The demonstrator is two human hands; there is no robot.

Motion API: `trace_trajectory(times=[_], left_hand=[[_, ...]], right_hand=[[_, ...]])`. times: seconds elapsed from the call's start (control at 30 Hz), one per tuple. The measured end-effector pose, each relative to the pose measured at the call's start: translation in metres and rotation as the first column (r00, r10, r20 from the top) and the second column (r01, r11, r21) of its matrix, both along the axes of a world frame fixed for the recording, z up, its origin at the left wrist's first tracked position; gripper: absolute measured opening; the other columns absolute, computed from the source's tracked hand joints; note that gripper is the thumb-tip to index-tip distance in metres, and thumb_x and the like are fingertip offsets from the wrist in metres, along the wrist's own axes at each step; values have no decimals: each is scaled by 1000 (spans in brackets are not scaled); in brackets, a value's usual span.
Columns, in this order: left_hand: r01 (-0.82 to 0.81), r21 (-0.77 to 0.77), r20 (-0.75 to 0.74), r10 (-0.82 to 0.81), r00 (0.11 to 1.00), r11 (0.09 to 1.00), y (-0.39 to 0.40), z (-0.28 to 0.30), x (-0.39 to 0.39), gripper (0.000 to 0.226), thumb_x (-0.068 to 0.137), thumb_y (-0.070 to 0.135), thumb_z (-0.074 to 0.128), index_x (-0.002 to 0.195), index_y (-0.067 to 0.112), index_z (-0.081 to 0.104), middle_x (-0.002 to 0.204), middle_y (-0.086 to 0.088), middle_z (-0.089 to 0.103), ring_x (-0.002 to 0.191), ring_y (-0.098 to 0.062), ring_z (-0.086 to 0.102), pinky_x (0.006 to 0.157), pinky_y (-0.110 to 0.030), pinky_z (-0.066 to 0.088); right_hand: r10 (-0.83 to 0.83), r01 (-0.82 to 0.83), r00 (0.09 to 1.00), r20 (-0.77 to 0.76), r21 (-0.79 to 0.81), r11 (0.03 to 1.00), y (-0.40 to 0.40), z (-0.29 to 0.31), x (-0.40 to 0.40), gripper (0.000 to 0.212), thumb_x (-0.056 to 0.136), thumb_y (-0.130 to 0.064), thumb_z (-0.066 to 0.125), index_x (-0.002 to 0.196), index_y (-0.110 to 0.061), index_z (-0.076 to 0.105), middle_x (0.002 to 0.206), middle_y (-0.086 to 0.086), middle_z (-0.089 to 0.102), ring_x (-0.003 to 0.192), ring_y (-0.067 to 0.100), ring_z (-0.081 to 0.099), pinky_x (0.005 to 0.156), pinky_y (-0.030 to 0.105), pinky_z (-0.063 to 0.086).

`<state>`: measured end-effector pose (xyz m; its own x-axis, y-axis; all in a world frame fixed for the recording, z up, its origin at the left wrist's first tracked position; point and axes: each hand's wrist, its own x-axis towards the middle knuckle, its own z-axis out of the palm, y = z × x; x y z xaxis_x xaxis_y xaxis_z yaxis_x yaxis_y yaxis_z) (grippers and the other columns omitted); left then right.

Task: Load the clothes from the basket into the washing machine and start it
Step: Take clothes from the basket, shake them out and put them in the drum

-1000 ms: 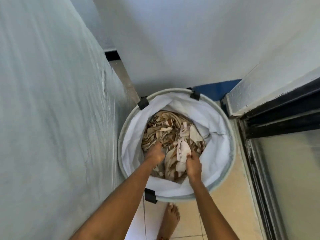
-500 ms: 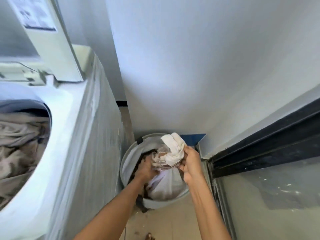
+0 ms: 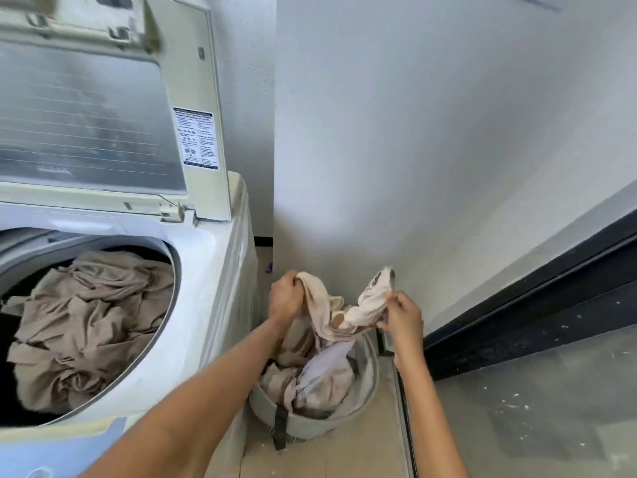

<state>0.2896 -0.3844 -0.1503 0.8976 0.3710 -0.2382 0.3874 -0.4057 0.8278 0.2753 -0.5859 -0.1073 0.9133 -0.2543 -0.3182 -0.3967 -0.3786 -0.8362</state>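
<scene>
White wall behind; cloth (image 3: pixel 344 312) gripped in both hands' fingers (image 3: pixel 293 281).

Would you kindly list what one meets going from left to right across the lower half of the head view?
Beige laundry in the drum → washing machine front rim → left hand → cloth held between the hands, above the basket → right hand → dark door frame.
</scene>
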Motion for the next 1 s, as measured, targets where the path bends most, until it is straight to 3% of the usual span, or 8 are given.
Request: trace_trajectory(times=[0.1, 0.23, 0.33, 0.47, 0.53, 0.63, 0.77, 1.0], left_hand=[[-64, 0, 61, 64, 996, 998, 0, 35, 11, 19, 95, 13, 38, 77, 10, 45, 83, -13, 58, 80, -26, 53, 67, -32, 33], [-77, 27, 159, 72, 985, 997, -1, 93, 23, 22, 96, 17, 37, 80, 7, 49, 86, -18, 61, 82, -30, 56, 66, -34, 32], [-57, 1, 282, 54, 958, 998, -5, 156, 34, 21, 95, 16, 37, 77, 8, 45, 75, -13, 55, 74, -28, 52, 62, -33, 30], [-76, -31, 461, 82, 883, 997, -12, 258, 46, 22, 95, 16, 36, 74, 13, 37, 73, -15, 51, 69, -25, 43, 64, -36, 32], [-94, -79, 547, 122, 828, 992, -14, 310, 49, 23, 95, 17, 37, 72, 13, 37, 70, -12, 50, 68, -26, 44, 62, -35, 31], [-85, -120, 671, 144, 728, 989, -14, 385, 49, 23, 94, 16, 38, 71, 13, 38, 67, -4, 48, 68, -26, 48, 61, -33, 31], [-102, -160, 742, 187, 643, 982, -8, 447, 44, 23, 94, 17, 39, 71, 13, 39, 64, 0, 47, 66, -22, 46, 57, -32, 30], [-168, 283, 506, 2, 862, 944, 59, 407, 44, 25, 93, 24, 40, 100, 16, 62, 108, -13, 66, 101, -33, 60, 80, -36, 45]], right_hand=[[106, -113, 991, -80, -92, 989, 12, -15, -21, 24, 94, -25, 46, 75, -23, 59, 84, 12, 66, 85, 36, 64, 79, 52, 52], [252, -274, 961, -116, -250, 929, 29, 6, -37, 21, 97, -27, 46, 108, -19, 61, 102, 7, 68, 92, 27, 63, 78, 36, 51], [321, -312, 947, -13, -278, 908, 38, 47, -32, 29, 95, -25, 51, 123, -17, 55, 117, 6, 64, 103, 24, 61, 79, 30, 46], [434, -367, 895, 105, -378, 850, 50, 120, -10, 59, 85, -54, 57, 137, -28, 44, 127, 0, 54, 114, 20, 55, 92, 37, 47], [459, -366, 874, 161, -402, 839, 56, 157, 1, 75, 72, -73, 55, 135, -34, 42, 126, -3, 55, 114, 19, 56, 90, 41, 50], [434, -294, 849, 302, -412, 862, 68, 210, 10, 80, 66, -73, 62, 133, -34, 42, 129, -4, 58, 116, 23, 57, 90, 42, 50], [393, -143, 792, 467, -485, 863, 76, 258, 16, 45, 80, -56, 62, 110, -23, 53, 105, 2, 70, 101, 30, 62, 78, 38, 48], [381, 18, 846, 373, -735, 678, 26, 271, 24, 22, 95, -37, 45, 98, -22, 61, 103, 13, 69, 95, 35, 63, 74, 35, 46]])
